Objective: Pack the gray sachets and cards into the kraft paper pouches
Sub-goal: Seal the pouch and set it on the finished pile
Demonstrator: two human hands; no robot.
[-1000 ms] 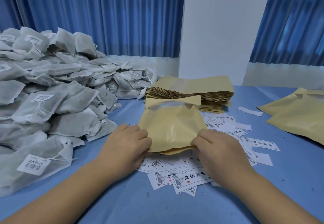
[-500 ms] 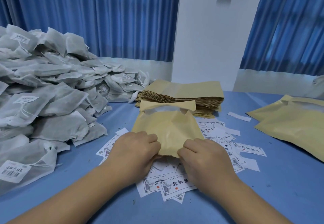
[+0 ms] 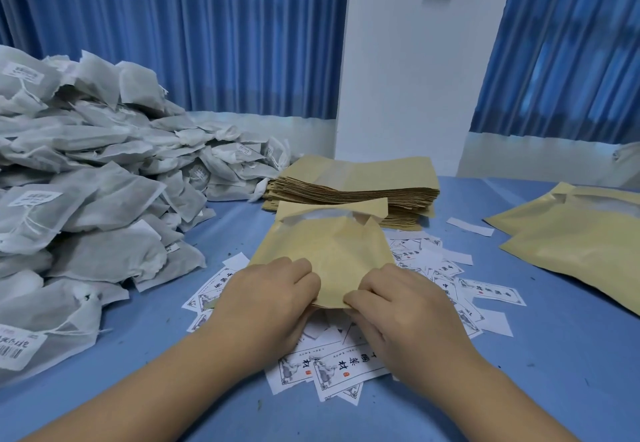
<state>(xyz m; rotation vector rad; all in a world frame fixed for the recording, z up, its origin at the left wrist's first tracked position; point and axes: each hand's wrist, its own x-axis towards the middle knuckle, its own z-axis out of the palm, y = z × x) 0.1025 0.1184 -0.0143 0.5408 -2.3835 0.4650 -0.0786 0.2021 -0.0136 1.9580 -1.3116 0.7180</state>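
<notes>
Kraft pouch [image 3: 332, 254] resting on cards [image 3: 346, 369], mid worktop [image 3: 554, 355], mouth facing away. Near edge pinched by left grip [image 3: 270, 292] and right grip [image 3: 398, 306]. Paper judged light, thin, easily creased; best held at edges. Sachets [image 3: 104, 199] piled left.

Both hands [image 3: 273, 299] [image 3: 398, 306] gripping kraft pouch [image 3: 329, 251], cards [image 3: 332, 369] beneath

Blue curtains [image 3: 173, 26] flank a white wall [image 3: 408, 61] behind the blue table [image 3: 554, 355]
</notes>
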